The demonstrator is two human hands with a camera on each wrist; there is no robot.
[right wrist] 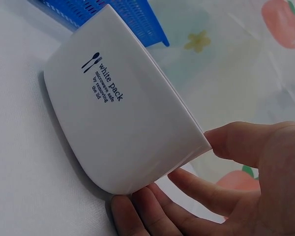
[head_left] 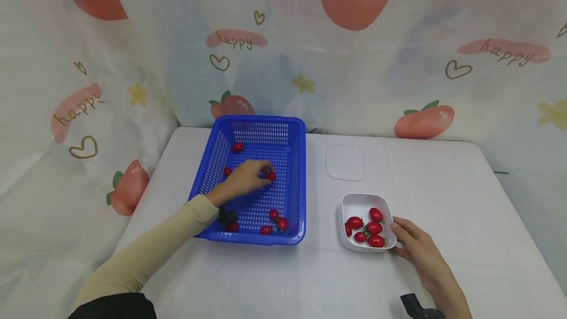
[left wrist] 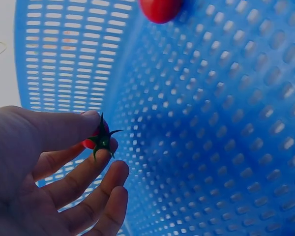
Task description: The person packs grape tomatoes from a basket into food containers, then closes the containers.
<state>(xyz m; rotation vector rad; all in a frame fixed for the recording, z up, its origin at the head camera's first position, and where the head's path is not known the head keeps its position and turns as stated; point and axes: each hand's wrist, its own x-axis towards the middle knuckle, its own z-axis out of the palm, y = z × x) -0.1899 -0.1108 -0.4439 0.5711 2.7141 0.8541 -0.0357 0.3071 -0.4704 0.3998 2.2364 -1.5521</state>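
Over the blue basket, my left hand pinches a cherry tomato between thumb and fingertips; in the left wrist view its green star-shaped calyx points outward. Several other cherry tomatoes lie on the basket floor, one at the back and others near the front. To the right, a white square container stands on the table with several cherry tomatoes inside. My right hand holds it at its right side, thumb at the rim and fingers against the lower wall.
A clear flat lid lies on the white-covered table behind the container. A printed curtain hangs at the back and left, close to the basket's far edge.
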